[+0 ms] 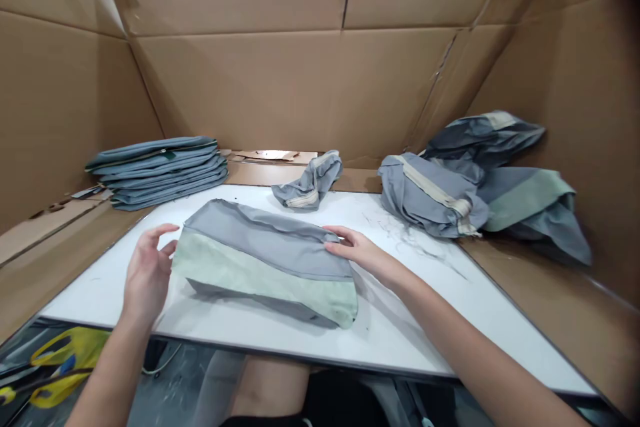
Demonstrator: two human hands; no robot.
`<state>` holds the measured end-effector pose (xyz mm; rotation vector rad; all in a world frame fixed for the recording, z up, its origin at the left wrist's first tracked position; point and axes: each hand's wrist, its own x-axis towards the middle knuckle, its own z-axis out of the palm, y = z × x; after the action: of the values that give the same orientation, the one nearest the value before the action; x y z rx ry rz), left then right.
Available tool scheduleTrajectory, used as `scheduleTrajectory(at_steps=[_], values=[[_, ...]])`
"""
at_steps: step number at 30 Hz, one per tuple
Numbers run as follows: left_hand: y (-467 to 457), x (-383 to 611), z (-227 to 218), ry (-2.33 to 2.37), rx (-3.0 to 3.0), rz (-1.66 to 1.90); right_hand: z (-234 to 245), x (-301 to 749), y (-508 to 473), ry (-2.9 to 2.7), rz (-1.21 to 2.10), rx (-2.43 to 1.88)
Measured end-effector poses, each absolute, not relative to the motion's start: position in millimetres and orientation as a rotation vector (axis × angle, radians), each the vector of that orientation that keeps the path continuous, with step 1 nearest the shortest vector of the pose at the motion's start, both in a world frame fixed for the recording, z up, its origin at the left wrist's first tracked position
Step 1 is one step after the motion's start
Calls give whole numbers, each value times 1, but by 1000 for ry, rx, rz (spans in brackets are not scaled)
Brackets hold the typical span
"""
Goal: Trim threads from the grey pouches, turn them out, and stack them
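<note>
A sewn fabric piece [260,260], grey above with a pale green band below, stands partly raised over the white tabletop before me. At its upper right edge, my right hand [353,247] pinches the grey cloth between thumb and fingers. My left hand [150,263] is beside the left end, thumb and forefinger apart and curved toward the cloth; no grip shows there. A darker grey underside shows below the green band.
Folded blue-grey fabric pieces [163,173] are stacked at the back left. A small crumpled grey cloth [313,181] lies at the back middle, and several crumpled bundles [433,193] at the right. Cardboard walls [280,93] enclose the white table [415,340]. A yellow bag [67,360] hangs low at left.
</note>
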<state>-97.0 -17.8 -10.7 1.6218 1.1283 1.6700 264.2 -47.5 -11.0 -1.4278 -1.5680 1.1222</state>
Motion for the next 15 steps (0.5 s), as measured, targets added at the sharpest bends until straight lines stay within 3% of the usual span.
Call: scheduleTrajectory(at_steps=[2,5,10,15], values=[[-5,-99,5,1280,1554,1447,-12,258,-47,-1580,1060,-1437],[7,-95,29,1324,1680,1212,-4,252,-55,-1553,659,-1404],[-5,-87,43,1001,2058,1191,16,261,-69,-1617,-146,-1043],[-14,-89,41,884,2238,1095,20,274,-72,-1707,-428,-963]])
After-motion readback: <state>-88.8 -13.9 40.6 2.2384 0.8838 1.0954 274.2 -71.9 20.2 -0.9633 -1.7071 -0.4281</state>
